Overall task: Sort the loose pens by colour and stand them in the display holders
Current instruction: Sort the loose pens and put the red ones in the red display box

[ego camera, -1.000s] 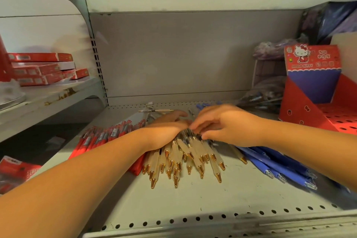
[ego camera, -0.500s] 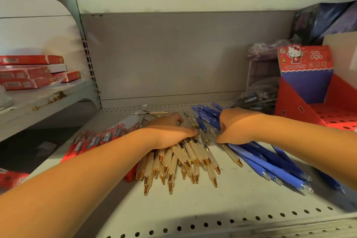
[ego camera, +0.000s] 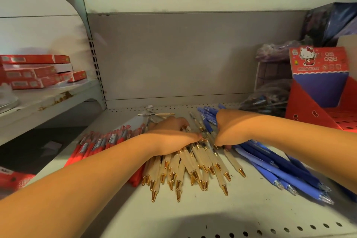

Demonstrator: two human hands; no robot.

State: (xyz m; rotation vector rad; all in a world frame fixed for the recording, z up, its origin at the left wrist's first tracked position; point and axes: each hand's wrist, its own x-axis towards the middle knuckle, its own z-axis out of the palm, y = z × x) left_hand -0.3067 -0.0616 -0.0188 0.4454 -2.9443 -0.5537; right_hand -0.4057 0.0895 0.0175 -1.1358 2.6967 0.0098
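A: Lying where, the loose pens?

B: They are lying flat on the grey shelf (ego camera: 212, 212) in three heaps: red pens (ego camera: 100, 141) at the left, cream pens (ego camera: 193, 168) with gold tips in the middle, blue pens (ego camera: 270, 166) at the right. The red display holder (ego camera: 318, 87) is sitting at the far right, well apart from the cream heap.

A: And what are the hands doing?

B: The left hand (ego camera: 170, 135) is resting palm down on the cream heap, fingers relaxed, thumb pointing right. The right hand (ego camera: 233, 127) is bending down where cream is meeting blue. Its fingers are hiding beneath it, so I cannot tell whether it is grasping anything.

A: Is anything getting in the way?

B: Both forearms are covering parts of the heaps, the left over red, the right over blue. A single pen (ego camera: 156, 114) is lying just behind the left hand, bagged pens (ego camera: 266, 100) are slumping beside the holder, and red boxes (ego camera: 34, 71) are sitting stacked on the neighbouring shelf.
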